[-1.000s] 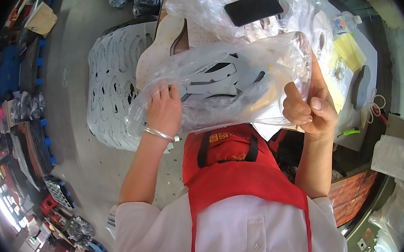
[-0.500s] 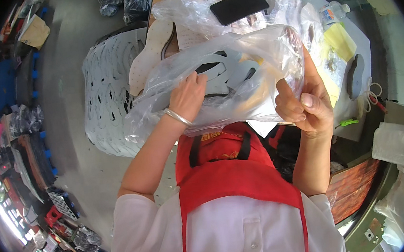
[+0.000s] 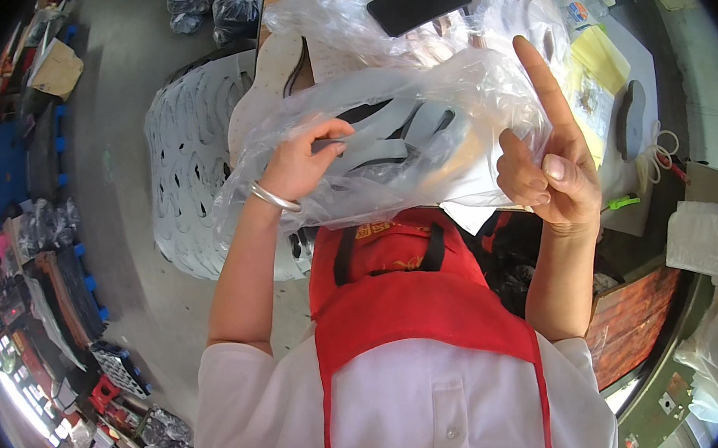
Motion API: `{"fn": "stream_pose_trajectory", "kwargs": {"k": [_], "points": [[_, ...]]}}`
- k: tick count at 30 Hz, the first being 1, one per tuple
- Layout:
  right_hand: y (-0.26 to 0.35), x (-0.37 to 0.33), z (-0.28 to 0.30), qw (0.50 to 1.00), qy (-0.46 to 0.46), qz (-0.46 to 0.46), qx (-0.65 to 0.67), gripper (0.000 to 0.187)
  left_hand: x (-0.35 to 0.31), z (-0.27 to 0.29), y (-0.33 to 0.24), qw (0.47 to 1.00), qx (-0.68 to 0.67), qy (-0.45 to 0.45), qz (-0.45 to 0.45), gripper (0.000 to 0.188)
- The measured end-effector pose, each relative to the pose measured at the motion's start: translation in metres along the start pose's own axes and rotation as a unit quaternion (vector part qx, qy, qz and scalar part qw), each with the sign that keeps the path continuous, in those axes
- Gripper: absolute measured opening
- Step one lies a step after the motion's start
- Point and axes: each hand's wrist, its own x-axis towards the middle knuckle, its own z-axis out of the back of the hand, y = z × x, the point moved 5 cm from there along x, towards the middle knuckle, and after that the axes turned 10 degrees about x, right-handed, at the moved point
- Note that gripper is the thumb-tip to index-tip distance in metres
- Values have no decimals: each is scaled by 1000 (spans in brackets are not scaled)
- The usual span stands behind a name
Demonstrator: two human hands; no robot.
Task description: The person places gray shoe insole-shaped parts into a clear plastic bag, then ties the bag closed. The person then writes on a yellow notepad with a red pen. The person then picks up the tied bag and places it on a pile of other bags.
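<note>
Now left hand point(image 3: 305, 162) farther left over bag point(image 3: 478, 113), loosely spread; right hand point(image 3: 551, 173) grip unclear.

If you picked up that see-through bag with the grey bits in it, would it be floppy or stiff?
The clear bag is probably floppy, since its thin plastic is wrinkled. It may be slippery, because it shines. The grey pieces inside look flat, so they might slide around.

Left hand point(image 3: 299, 162) back leftward over clear bag point(image 3: 487, 78), one of the right fingers point(image 3: 550, 85) newly in full view
</note>
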Motion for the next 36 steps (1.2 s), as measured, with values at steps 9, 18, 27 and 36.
{"fn": "stream_pose_trajectory", "kwargs": {"k": [9,18,27,36], "points": [[14,12,-15,995,65,77,-28,93,36,-26,-8,963,183,-148,-132,21],[33,-14,-29,917,-66,171,-354,81,-27,-11,-36,934,305,-10,-187,35],[14,-43,-42,777,-274,206,-528,64,-87,-29,-63,915,300,162,-215,34],[-17,-116,-110,543,-428,303,-657,40,-106,18,-98,871,309,-1,-382,27]]}}
